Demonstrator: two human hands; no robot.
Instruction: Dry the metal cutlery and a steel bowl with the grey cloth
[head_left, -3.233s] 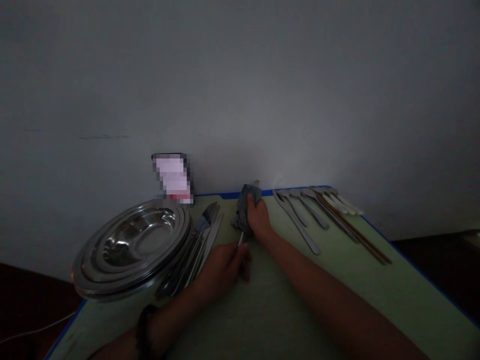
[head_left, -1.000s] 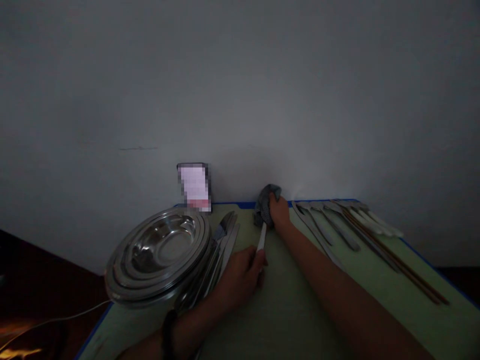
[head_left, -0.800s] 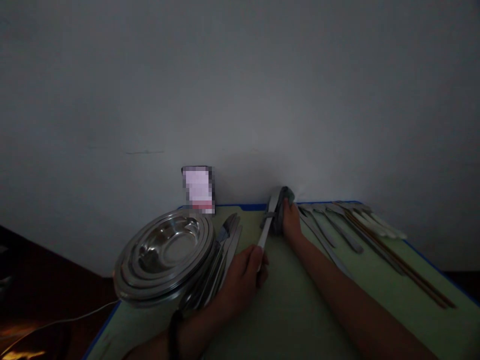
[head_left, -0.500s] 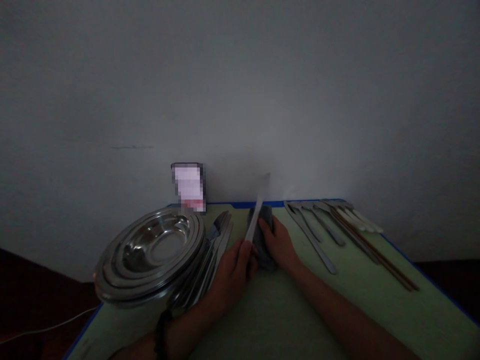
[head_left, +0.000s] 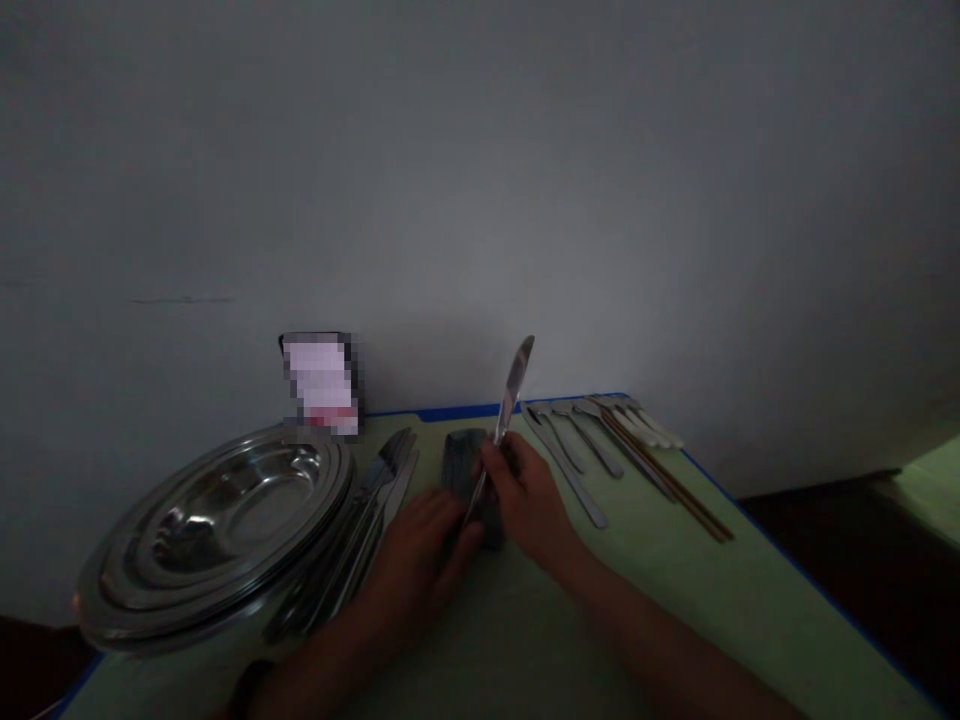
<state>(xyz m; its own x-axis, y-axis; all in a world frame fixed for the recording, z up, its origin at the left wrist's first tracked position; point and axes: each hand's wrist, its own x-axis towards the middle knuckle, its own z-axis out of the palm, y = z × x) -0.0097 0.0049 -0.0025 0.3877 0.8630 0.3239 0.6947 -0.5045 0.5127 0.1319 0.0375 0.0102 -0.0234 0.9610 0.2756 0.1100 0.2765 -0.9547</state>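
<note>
- Head view: the right hand (head_left: 525, 490) pinches a slim silver metal table knife (head_left: 516, 380), fingers closed on its handle; the blade rises towards one o'clock.
- Half a second ago the left hand (head_left: 424, 545) gripped this knife; now it is partly open at the right hand's eight o'clock, by the handle's lower end. Whether it touches the handle, I cannot tell.
- The crumpled dark grey cloth (head_left: 459, 455), previously in the right hand, now lies on the pale green, blue-edged table (head_left: 600, 620), partly under the hands.
- From the right hand, the stacked shiny steel plates (head_left: 330, 465) and mixed metal cutlery (head_left: 390, 465) sit at nine o'clock, brown chopsticks (head_left: 686, 502) at three.
</note>
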